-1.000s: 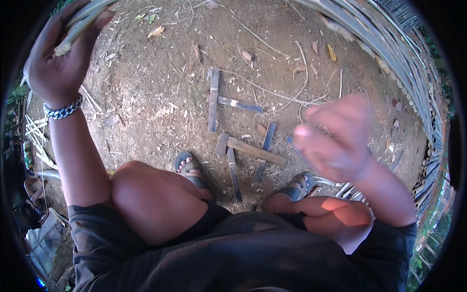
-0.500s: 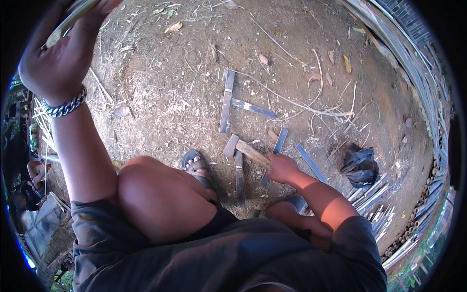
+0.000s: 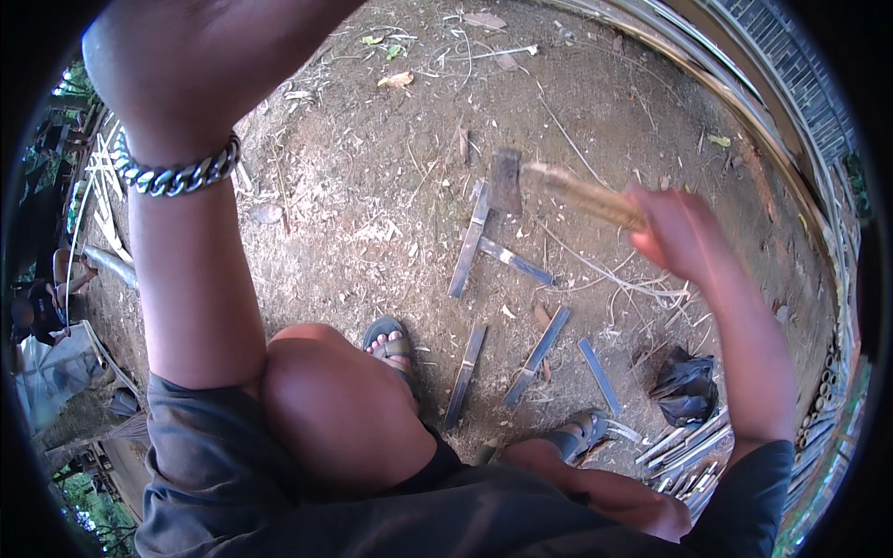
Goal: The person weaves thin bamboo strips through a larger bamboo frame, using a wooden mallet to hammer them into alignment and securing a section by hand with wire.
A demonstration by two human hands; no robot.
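My right hand (image 3: pixel 677 228) is closed round the wooden handle (image 3: pixel 595 200) of a hatchet. The hatchet's dark metal head (image 3: pixel 505 180) points left, raised over the ground and blurred by motion. My left hand (image 3: pixel 205 70) is lifted at the upper left, a chain bracelet (image 3: pixel 177 177) on its wrist. Its fingers run out of the picture, so whatever they hold is hidden. Below the hatchet, a flat dark strip (image 3: pixel 468 246) and another strip (image 3: pixel 516 259) lie touching in a T shape. Nearer my feet lie three more flat strips (image 3: pixel 538 356), apart from each other.
A black plastic bag (image 3: pixel 686 386) sits at the right beside a bundle of thin pale sticks (image 3: pixel 684 460). Stacked poles (image 3: pixel 823 400) line the right edge. Dry leaves and fibres litter the dirt ground (image 3: pixel 372 167). Another person (image 3: pixel 46 302) sits at the far left.
My right hand has swung the hatchet up and away from the strips near my feet. My left hand has moved up and right, taking its fingers and the pale strip in them out of view.
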